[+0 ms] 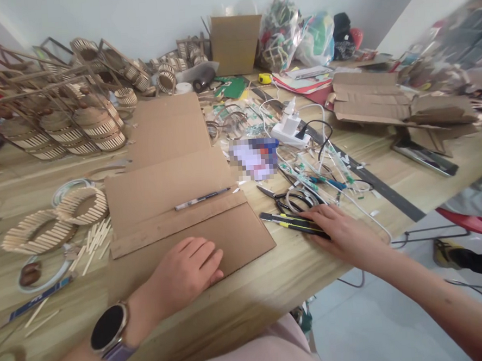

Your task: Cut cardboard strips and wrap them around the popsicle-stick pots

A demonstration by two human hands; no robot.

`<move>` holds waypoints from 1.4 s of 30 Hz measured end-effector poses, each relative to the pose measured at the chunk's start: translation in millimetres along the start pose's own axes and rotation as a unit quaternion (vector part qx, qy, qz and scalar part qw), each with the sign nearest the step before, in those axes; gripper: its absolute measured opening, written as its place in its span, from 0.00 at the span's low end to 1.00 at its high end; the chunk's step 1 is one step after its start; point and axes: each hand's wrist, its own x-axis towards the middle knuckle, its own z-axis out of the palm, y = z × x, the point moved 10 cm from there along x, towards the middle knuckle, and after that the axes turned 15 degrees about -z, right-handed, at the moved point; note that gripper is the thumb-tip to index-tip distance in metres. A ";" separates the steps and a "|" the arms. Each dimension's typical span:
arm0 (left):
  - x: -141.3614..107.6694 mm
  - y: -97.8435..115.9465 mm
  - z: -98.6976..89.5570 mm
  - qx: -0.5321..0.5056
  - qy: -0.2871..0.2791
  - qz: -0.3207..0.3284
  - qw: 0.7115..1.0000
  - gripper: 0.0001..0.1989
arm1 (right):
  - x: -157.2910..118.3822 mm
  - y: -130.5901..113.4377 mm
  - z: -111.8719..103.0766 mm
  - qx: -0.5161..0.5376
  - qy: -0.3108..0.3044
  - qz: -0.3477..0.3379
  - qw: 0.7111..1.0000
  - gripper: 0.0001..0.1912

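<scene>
My left hand (189, 271) rests on the near part of a flat brown cardboard sheet (171, 174), its fingers loosely bent and nothing seen in them. A watch (108, 327) is on that wrist. To the right of the sheet, my right hand (338, 232) is closed over the rear of a black and yellow utility knife (290, 222) at the tabletop; the fingers partly hide its handle. Just beyond the knife lie black-handled scissors (281, 200). A pen (202, 198) lies across the cardboard.
Slatted wooden rings (82, 205) and loose sticks (95, 238) lie at left, with wooden lantern-like pieces (94, 127) behind. A power strip (290, 129), cables and a long metal ruler (372, 183) occupy the right. A cardboard box (236, 44) and plastic bags stand at the back.
</scene>
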 end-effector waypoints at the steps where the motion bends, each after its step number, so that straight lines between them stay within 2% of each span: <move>1: 3.6 3.3 1.8 -0.006 0.008 0.010 1.000 0.16 | 1.0 -0.4 0.7 -0.005 0.000 -0.005 1.000 0.17; 4: 12.1 10.9 13.3 -0.015 -0.002 0.039 0.999 0.18 | 3.1 -1.1 1.3 0.003 -0.001 -0.013 1.000 0.19; 7: 15.2 15.1 26.3 -0.030 -0.040 0.060 0.997 0.25 | 4.6 -2.7 1.7 0.021 -0.007 -0.021 1.000 0.20; 11: 9.3 15.8 36.1 -0.061 -0.081 0.074 0.992 0.37 | 3.3 -5.5 5.5 0.040 -0.023 -0.023 0.999 0.21; 14: 2.0 15.5 38.4 -0.081 -0.103 0.081 0.988 0.41 | -0.3 -10.8 8.8 0.053 -0.028 -0.027 0.998 0.21; 25: -10.8 28.1 56.2 -0.109 -0.183 0.116 0.970 0.43 | -20.2 -31.2 21.1 0.066 -0.035 -0.016 0.997 0.21; 30: -20.7 33.7 65.2 -0.120 -0.224 0.122 0.960 0.43 | -28.3 -45.3 28.8 0.082 -0.036 -0.042 0.995 0.24; 33: -23.5 37.5 70.5 -0.124 -0.244 0.124 0.954 0.42 | -30.1 -48.0 29.6 0.056 -0.038 -0.056 0.996 0.26; 42: -22.7 38.0 67.6 -0.143 -0.218 0.123 0.957 0.37 | -27.9 -48.5 26.0 -0.011 -0.060 -0.082 0.995 0.27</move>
